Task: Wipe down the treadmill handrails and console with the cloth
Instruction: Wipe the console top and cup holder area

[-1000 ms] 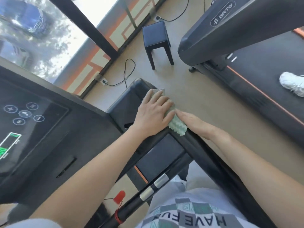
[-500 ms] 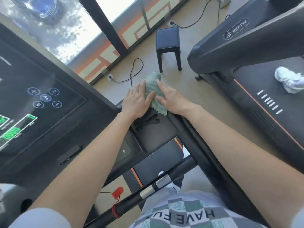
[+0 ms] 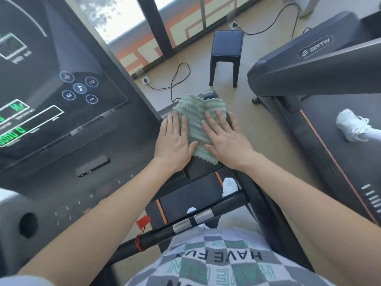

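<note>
A pale green ribbed cloth (image 3: 195, 118) lies spread on the black right wing of the treadmill console (image 3: 198, 168). My left hand (image 3: 175, 141) lies flat on the cloth's left edge, fingers together. My right hand (image 3: 224, 139) presses flat on its right half, fingers spread. The console's dark touch screen (image 3: 61, 89) with round icons and green readouts fills the left. A black front handrail (image 3: 185, 223) with two silver sensor plates crosses below my arms. The right side handrail (image 3: 268, 213) runs down under my right forearm.
A second treadmill (image 3: 319, 65) stands to the right with a white shoe (image 3: 352, 124) on its belt. A dark stool (image 3: 226, 52) and loose cables (image 3: 177, 79) are on the floor ahead. A red safety clip (image 3: 143, 221) hangs by the front handrail.
The cloth went from bunched on the wing's far end to spread flat. Both hands now lie flat on it, side by side. The view shifted right and down.
</note>
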The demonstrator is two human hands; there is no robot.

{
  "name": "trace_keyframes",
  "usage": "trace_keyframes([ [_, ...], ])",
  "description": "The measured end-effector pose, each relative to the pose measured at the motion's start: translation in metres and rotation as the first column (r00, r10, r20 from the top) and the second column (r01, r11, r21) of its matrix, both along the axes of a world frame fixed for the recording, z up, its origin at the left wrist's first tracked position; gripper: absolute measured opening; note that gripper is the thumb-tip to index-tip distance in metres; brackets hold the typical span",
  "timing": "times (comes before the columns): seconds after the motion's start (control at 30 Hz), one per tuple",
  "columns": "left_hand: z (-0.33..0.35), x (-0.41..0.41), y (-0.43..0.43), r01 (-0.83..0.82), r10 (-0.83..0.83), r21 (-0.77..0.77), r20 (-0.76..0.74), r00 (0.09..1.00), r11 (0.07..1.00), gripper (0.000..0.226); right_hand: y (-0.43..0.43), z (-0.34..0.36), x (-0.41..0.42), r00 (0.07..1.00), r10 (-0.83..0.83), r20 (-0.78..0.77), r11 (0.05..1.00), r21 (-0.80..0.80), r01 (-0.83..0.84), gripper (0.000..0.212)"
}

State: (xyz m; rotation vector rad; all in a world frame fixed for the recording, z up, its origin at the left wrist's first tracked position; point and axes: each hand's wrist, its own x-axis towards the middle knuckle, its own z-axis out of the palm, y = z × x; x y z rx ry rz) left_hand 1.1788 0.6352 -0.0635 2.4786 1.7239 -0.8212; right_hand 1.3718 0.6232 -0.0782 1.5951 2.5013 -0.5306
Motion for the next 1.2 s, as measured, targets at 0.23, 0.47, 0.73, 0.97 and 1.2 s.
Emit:
trace_keyframes([
  [0.23,0.0,0.005,-0.032,-0.025,0.003,0.092,0.239,0.971,0.995,0.069,-0.019,-0.002,-0.016,0.996,0.005,-0.085,0.998,0.061,0.0,0.063],
  [0.47,-0.001,-0.003,0.025,-0.024,0.011,0.101,0.13,0.992,0.995,0.066,0.049,-0.003,-0.026,0.997,0.058,-0.041,0.998,0.022,-0.057,0.069],
  [0.73,-0.003,-0.003,0.015,-0.054,0.042,0.155,0.076,0.996,0.986,0.065,0.054,-0.002,-0.032,0.99,0.133,0.047,0.99,0.027,-0.135,0.066],
  [0.97,-0.019,-0.001,-0.06,-0.056,0.01,0.183,0.24,0.971,0.982,0.066,-0.025,-0.016,-0.014,0.997,0.081,0.011,0.991,0.103,-0.082,0.064],
  [1.2,-0.03,0.008,-0.107,0.011,-0.075,0.187,0.34,0.937,0.982,0.065,-0.094,-0.02,-0.002,1.0,0.023,0.011,0.99,0.137,-0.024,0.065],
])
